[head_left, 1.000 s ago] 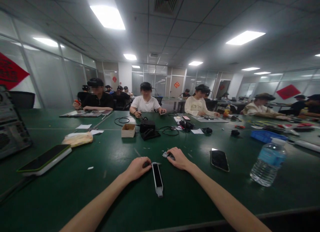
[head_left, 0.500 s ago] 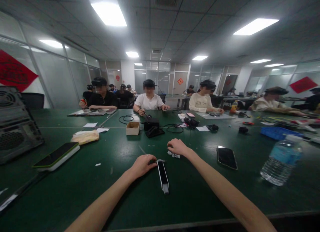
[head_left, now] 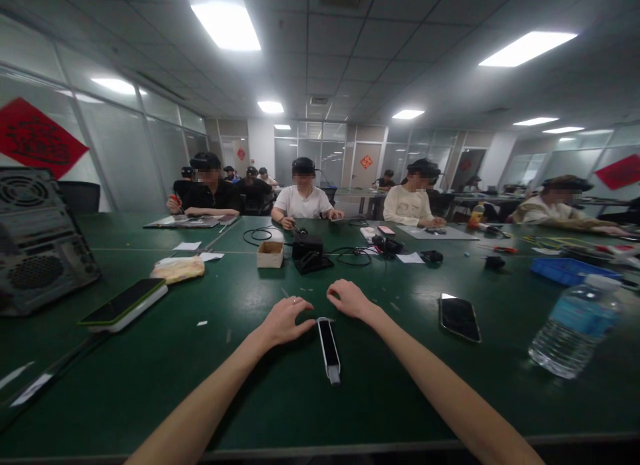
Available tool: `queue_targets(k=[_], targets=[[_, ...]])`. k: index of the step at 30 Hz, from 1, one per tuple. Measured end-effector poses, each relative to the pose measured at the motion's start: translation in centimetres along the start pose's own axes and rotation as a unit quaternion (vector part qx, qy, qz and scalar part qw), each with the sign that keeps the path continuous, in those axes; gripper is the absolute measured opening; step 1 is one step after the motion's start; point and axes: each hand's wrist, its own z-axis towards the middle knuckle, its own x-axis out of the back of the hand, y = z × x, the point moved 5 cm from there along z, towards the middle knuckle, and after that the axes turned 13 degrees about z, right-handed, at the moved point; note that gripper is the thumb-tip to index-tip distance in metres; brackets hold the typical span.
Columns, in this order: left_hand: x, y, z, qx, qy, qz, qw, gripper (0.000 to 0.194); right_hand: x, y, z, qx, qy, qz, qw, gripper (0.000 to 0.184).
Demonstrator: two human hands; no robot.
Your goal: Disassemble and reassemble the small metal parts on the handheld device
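A slim, long device (head_left: pixel 329 350) with a black face, white rim and grey tip at its near end lies on the green table (head_left: pixel 260 411). Just to its left is my left hand (head_left: pixel 286 321), fingers spread, thumb close to the far end of the device, with nothing seen in its grasp. Beyond the device, slightly right, my right hand (head_left: pixel 351 299) rests low over the table with fingers curled down. The back of the hand hides its fingertips and anything in them.
To the right are a phone (head_left: pixel 460 317), a water bottle (head_left: pixel 573 328) and a blue tray (head_left: pixel 573 270). Ahead stand a small box (head_left: pixel 270 255) and a black device (head_left: pixel 307 251) with cables. Left are a green-edged phone (head_left: pixel 125 301) and a computer case (head_left: pixel 43 245). People sit opposite.
My left hand has opened and drawn slightly off the device's far end. My right hand has shifted a little left and nearer; the small white crumpled pieces by it are no longer visible.
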Motion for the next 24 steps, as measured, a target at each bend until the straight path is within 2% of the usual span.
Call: queue_targets(k=[4, 8, 18, 24], targets=[[0.0, 0.5, 0.1, 0.009, 0.056, -0.011, 0.998, 0.026, 1.0, -3.0, -1.5, 0.063, 0.018, 0.154, 0.986, 0.015], [-0.4, 0.4, 0.2, 0.021, 0.097, -0.019, 0.995, 0.018, 0.9, -3.8, -2.3, 0.045, 0.033, 0.251, 0.966, 0.016], [0.5, 0.4, -0.3, -0.051, 0.245, -0.023, 0.968, 0.013, -0.1, -4.0, -2.6, 0.038, 0.048, 0.361, 0.93, 0.021], [0.6, 0.6, -0.4, -0.078, 0.255, -0.014, 0.964, 0.018, -0.4, -4.0, -2.7, 0.037, 0.045, 0.369, 0.928, 0.02]])
